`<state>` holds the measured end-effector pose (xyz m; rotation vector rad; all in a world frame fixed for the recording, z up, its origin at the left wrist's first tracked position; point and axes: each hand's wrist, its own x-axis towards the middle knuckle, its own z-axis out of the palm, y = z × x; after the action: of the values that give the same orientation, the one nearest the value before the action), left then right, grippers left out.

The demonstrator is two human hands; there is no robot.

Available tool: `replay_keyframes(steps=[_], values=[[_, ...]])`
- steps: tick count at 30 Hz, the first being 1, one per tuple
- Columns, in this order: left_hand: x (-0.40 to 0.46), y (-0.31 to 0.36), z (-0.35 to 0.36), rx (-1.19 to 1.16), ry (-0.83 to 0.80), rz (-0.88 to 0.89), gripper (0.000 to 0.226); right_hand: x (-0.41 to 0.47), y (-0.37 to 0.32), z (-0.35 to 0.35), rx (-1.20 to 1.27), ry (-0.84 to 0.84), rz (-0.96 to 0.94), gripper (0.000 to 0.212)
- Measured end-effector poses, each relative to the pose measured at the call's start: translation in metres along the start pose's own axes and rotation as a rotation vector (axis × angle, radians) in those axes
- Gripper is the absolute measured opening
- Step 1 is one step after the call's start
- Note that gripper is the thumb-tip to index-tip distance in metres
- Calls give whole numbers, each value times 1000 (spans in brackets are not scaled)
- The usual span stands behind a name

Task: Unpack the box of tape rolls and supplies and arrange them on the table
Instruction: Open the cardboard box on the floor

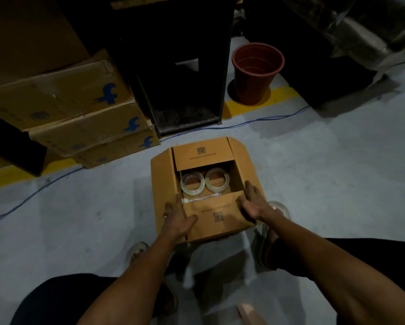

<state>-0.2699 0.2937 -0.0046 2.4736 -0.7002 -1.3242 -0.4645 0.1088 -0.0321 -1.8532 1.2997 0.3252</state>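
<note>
Head view shows the cardboard box (pixel 206 191) on the floor (pixel 314 172), flaps open, two clear tape rolls (pixel 203 182) upright side by side inside against its far wall. The left hand (pixel 176 219) lies with fingers fairly straight along the near left corner; the right hand (pixel 252 202) curls over the right rim beside the near flap. Stiff board, but flaps will fold, so lift from the walls or underneath; the load looks moderate. Rolls are rigid and slick; hook fingers through the cores
</note>
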Motion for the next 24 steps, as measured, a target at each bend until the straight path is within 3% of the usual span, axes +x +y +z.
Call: replay_keyframes(steps=[3,5,9,13,17,20,24], values=[[-8,4,7,224,24,27,101,-7,-2,0,-264,44,-112,65],[-10,6,9,248,33,32,102,-12,-6,-2,-360,63,-143,56],[-20,10,4,216,143,85,85,-21,-14,-10,-332,182,-216,43],[-42,18,-8,141,335,134,51,-31,-27,-29,-222,276,-204,50],[-60,16,-16,47,331,75,40,-49,-37,-50,-222,27,-133,38],[-70,8,-7,31,210,127,23,-68,-34,-48,-325,-132,-150,22],[-78,-4,19,127,62,187,19,-83,-23,-25,-466,-242,-150,31]])
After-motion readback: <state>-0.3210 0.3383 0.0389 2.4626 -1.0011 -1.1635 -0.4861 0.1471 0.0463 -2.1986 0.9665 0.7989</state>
